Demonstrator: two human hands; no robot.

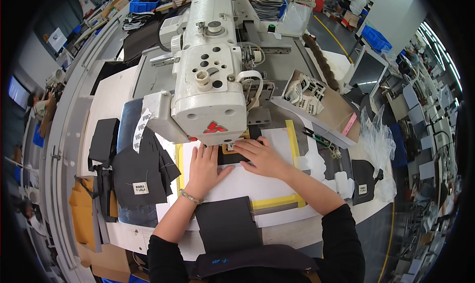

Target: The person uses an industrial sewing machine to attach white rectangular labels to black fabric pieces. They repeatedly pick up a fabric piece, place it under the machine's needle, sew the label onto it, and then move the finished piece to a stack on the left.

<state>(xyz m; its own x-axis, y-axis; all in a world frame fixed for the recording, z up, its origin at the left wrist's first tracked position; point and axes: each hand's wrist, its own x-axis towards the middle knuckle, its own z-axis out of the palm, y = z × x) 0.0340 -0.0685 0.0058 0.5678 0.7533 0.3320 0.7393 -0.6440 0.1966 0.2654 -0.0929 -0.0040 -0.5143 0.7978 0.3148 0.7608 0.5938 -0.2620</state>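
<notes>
Both hands are at a black fabric piece (pixel 228 158) under the head of a white industrial sewing machine (pixel 210 85). My left hand (pixel 202 165) lies flat at the piece's left edge, fingers pointing away and thumb spread. From the right, my right hand (pixel 261 157) reaches in with fingers stretched out, fingertips beside a small yellow frame (pixel 226 149) around a pale label. The machine head hides the far part of the piece. White sheets (pixel 232 184) edged with yellow tape (pixel 277 202) lie beneath. Nearer me is another black fabric panel (pixel 228 223).
Black panels with a pale label (pixel 143 176) are stacked left, beside a strip of labels (pixel 142 130). To the right stand a cardboard box (pixel 321 120) of labels, green-handled snips (pixel 316 137), a black labelled piece (pixel 362 179) and a clear plastic bag (pixel 378 144). Another person (pixel 355 3) sits far right.
</notes>
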